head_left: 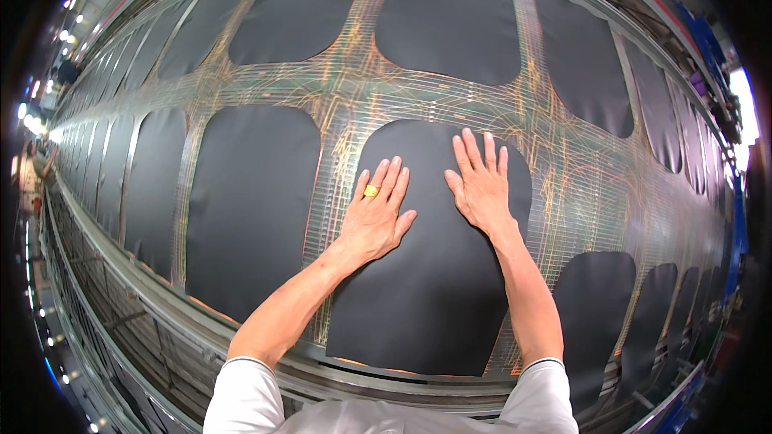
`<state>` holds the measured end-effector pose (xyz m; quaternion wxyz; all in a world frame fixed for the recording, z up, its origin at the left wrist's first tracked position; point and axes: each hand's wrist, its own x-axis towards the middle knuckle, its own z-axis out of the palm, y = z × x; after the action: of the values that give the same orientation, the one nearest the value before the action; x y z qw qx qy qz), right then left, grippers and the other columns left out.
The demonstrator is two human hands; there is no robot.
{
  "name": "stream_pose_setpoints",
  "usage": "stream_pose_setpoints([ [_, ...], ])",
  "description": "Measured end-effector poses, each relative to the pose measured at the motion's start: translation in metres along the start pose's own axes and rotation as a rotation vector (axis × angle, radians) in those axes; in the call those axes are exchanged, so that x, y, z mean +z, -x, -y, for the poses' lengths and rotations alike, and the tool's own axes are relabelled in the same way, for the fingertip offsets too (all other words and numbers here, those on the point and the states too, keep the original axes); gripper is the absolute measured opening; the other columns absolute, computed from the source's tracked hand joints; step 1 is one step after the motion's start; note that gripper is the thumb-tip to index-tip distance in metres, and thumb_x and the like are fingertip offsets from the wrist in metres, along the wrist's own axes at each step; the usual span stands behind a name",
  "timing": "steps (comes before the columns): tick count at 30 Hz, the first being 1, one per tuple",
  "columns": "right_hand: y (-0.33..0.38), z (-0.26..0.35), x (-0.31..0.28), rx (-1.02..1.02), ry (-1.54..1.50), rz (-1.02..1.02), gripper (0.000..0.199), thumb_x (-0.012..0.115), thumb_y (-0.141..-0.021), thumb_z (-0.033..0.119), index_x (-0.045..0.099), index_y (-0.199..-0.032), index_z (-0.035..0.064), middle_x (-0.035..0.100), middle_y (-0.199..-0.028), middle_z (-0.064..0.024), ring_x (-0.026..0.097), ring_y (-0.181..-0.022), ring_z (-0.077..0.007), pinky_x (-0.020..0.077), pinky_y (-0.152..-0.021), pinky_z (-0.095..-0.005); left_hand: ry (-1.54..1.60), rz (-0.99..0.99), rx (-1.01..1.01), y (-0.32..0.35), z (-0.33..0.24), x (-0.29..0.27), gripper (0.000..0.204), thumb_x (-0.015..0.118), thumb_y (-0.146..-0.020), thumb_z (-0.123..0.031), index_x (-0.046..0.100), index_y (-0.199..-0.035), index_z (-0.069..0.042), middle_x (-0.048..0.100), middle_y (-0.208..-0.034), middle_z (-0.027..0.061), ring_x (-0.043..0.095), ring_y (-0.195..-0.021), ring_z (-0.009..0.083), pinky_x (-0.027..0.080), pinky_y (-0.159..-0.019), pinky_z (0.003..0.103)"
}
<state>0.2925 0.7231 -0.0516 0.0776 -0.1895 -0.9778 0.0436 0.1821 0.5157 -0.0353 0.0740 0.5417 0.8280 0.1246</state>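
Directly in front of me a black sheet panel [418, 289] with a rounded far end lies flat on a long meshed table surface [450, 96]. My left hand [376, 213] rests on the panel's left side, fingers stretched out, a yellow ring on one finger. Toward the panel's right edge, my right hand [480, 181] lies flat with its fingers spread. Neither hand grips anything. The panel's near edge reaches the table's front rail, with a thin orange line showing along it.
Similar black panels lie in two rows: one to the left [253, 201], one to the right [593, 313], others across the far row [446, 20]. A metal rail [370, 374] runs along the near side. Far down the left side stands another person [42, 162].
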Motion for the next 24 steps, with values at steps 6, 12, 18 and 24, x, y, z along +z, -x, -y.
stream_pose_setpoints([
  [6,0.026,0.015,-0.012,0.090,0.012,0.085,0.060,0.050,-0.097,0.036,0.038,-0.152,0.0132,0.029,-0.161,-0.0060,0.019,-0.150,-0.0322,0.0126,-0.120,-0.0524,0.218,0.002,-0.080,0.022,-0.012,0.003,0.073,0.057,-0.093,-0.035,0.030,-0.151,-0.001,0.023,-0.159,0.0213,0.019,-0.148,0.0399,0.016,-0.120,0.052],
  [12,0.004,0.058,0.009,0.148,0.015,0.062,0.059,0.043,-0.101,0.040,0.036,-0.153,0.0137,0.027,-0.162,-0.0065,0.019,-0.149,-0.0336,0.0112,-0.119,-0.0546,0.043,-0.231,-0.041,-0.006,-0.001,0.023,0.066,0.043,-0.099,-0.042,0.030,-0.153,-0.005,0.023,-0.160,0.0188,0.015,-0.150,0.0397,0.013,-0.118,0.060],
  [18,-0.049,0.083,-0.016,0.129,-0.036,-0.086,0.069,0.058,-0.085,0.042,0.043,-0.148,0.0199,0.041,-0.152,-0.0093,0.037,-0.138,-0.0345,0.0267,-0.112,-0.0576,-0.105,-0.220,-0.175,-0.037,0.019,-0.012,0.062,0.047,-0.094,-0.038,0.039,-0.148,-0.007,0.033,-0.156,0.0179,0.025,-0.145,0.0421,0.014,-0.116,0.063],
  [24,0.000,0.021,0.014,0.437,-0.129,-0.179,0.064,0.043,-0.099,0.049,0.036,-0.152,0.0147,0.025,-0.161,-0.0115,0.013,-0.148,-0.0443,0.0098,-0.116,-0.0641,-0.146,0.058,-0.028,-0.043,-0.055,0.005,0.068,0.046,-0.098,-0.041,0.027,-0.155,-0.008,0.015,-0.164,0.0151,0.006,-0.150,0.0423,0.004,-0.116,0.066],
])
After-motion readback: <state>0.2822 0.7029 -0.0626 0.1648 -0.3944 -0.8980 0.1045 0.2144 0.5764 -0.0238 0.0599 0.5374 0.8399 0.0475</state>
